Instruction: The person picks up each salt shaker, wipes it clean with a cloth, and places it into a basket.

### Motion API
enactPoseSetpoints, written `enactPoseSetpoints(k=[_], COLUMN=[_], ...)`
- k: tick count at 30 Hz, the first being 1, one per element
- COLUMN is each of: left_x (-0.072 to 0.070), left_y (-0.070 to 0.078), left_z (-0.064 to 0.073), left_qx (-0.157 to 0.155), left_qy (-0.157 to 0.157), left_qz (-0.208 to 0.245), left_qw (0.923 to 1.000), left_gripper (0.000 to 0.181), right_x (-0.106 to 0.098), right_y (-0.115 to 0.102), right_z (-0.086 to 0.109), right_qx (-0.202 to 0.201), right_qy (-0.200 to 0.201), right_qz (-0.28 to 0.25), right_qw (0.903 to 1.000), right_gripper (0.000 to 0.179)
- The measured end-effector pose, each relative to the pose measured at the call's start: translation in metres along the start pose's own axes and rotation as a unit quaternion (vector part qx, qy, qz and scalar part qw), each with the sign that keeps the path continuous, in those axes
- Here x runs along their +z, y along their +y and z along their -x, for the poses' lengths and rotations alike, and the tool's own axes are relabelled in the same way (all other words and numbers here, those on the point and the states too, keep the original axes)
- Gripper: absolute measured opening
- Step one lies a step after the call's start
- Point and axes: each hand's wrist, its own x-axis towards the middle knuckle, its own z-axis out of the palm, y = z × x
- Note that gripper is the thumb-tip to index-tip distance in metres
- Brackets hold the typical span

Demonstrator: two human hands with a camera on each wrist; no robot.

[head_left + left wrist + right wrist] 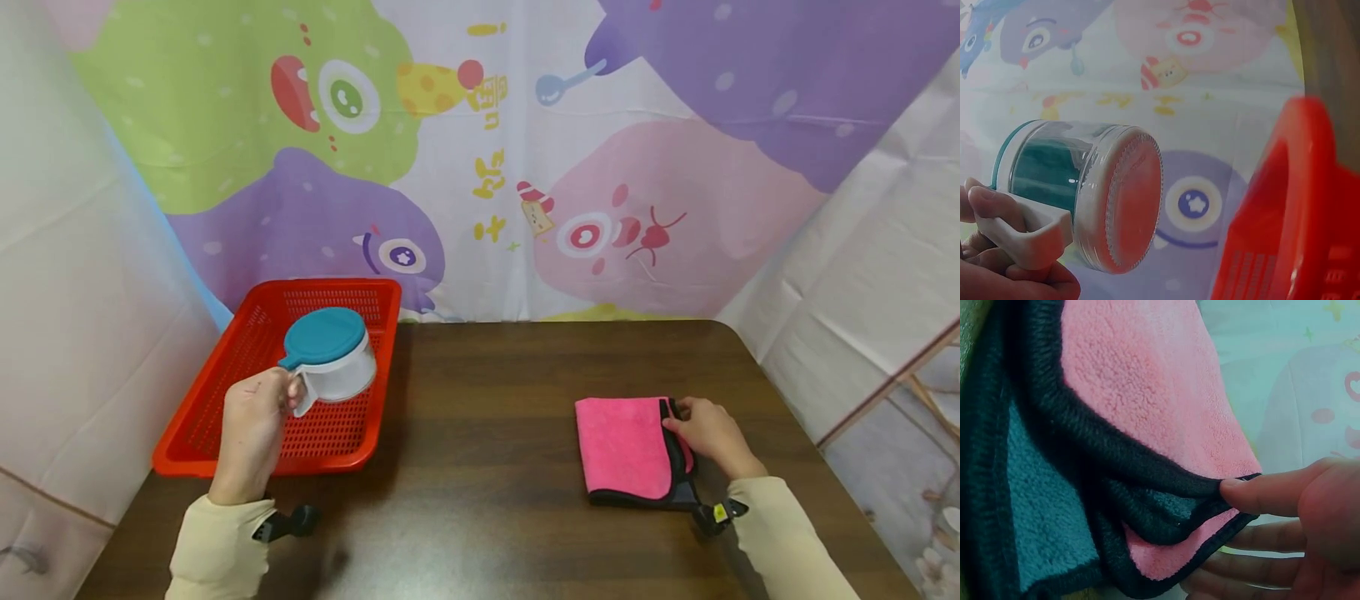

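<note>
My left hand grips the white handle of a clear glass jar with a teal lid, held up over the red basket. In the left wrist view the jar lies tilted sideways, its round base facing right, with the fingers curled round the handle. On the table's right side lies a folded pink cloth with a dark edging. My right hand pinches its far right corner. The right wrist view shows the thumb on top of the cloth and the fingers beneath the edge.
A red plastic basket with slotted walls stands at the back left of the brown wooden table. Behind the table hangs a curtain printed with cartoon monsters. Pale sheets hang at both sides.
</note>
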Motion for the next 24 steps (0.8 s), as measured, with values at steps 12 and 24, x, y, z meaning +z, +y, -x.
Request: enactPoseSetpoints(k=[12, 24], left_x=[-0.014, -0.017], left_y=[0.003, 0.002], left_z=[-0.015, -0.023], left_qx=[-0.022, -0.032], left_qy=[0.031, 0.038], left_qz=[0.001, -0.016], left_qw=[0.9993, 0.9987], left_gripper=[0.037, 0.037], right_x=[0.001, 0.002], right_y=[-0.002, -0.003], right_z=[0.003, 0.004], right_qx=[0.000, -0.004], right_qy=[0.001, 0.010], right_qz=[0.030, 0.030], right_qw=[0.9996, 0.9995], right_gripper=[0.060, 0.060])
